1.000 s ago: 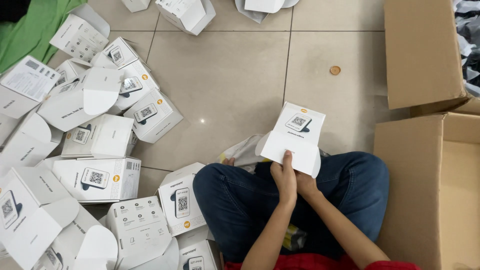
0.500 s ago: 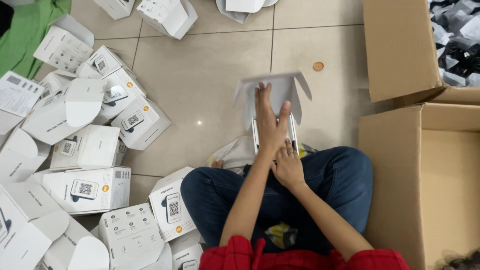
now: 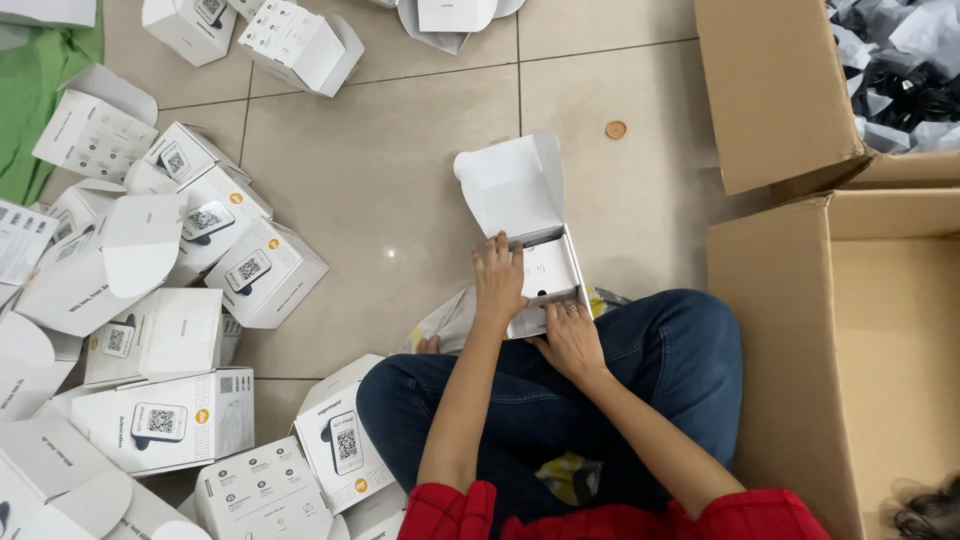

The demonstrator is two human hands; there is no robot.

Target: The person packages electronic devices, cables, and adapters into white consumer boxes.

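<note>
While the person sat cross-legged on the tiled floor (image 3: 400, 180) in blue jeans and red sleeves, both hands were busy with one small white box (image 3: 545, 275) resting just beyond the knees. The right hand (image 3: 572, 340) gripped the near end of that box, fingers curled over its lower edge. The left hand (image 3: 498, 280) lay on the box's left wall, fingers spread and pressing down at the rim of the open compartment; whether it pinched the wall or only steadied it could not be told. The box's lid flap (image 3: 510, 185) stood open, folded away from the person, and the white inside of the compartment showed between the two hands. A crumpled plastic wrapper (image 3: 445, 320) lay under the box and against the left knee.

Close by the left leg sat several closed white cartons (image 3: 340, 440) with printed code squares and small orange dots. Farther left, a loose heap of similar cartons (image 3: 160, 300) spread across the tiles, some shut, some with flaps open. To the right stood a large open cardboard box (image 3: 780, 300), its brown wall near the right knee.

Beyond the held box a small round brown disc (image 3: 616, 129) lay alone on a tile. At the far right corner a second cardboard box (image 3: 770, 90) held grey and black wrapped items (image 3: 895, 80). A green cloth (image 3: 40, 110) lay at the far left, and more white cartons (image 3: 300, 40) were scattered along the top edge.
</note>
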